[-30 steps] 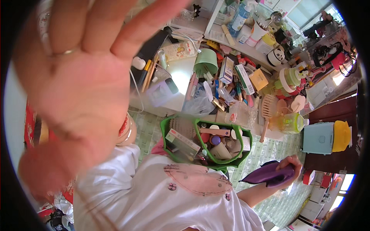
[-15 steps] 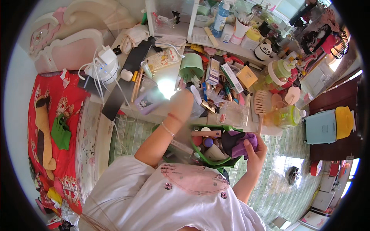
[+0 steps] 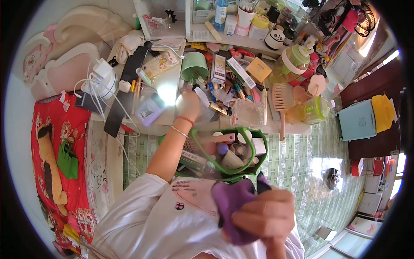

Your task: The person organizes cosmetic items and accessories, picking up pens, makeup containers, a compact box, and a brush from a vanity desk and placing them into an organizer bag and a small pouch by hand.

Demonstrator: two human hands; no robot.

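Close to my body on the right, my right hand (image 3: 267, 214) is closed round a soft purple cloth (image 3: 235, 200) with black parts. That hand is slightly blurred. My left hand (image 3: 188, 103) reaches over the table to the edge of a heap of small cosmetics, just below a green cup lying tipped (image 3: 194, 64). Its fingers are blurred and mostly hidden, so whether they grip anything is unclear. Between my arms stands a green basket (image 3: 263, 149) that holds bottles, tubes, a purple-capped item and a long box (image 3: 192, 160).
A glowing light (image 3: 167, 94) and a lilac case (image 3: 148, 111) lie left of my left hand. To the right are a clear box (image 3: 249, 113), a pink comb (image 3: 279, 98) and a green-yellow bottle (image 3: 312, 111). Cables trail from a white charger (image 3: 103, 69). A blue suitcase (image 3: 357, 120) stands farther right.
My right hand has lifted the purple cloth out from over the basket and brought it toward my body. My left hand stays over the table's clutter, and the whole view has shifted slightly.
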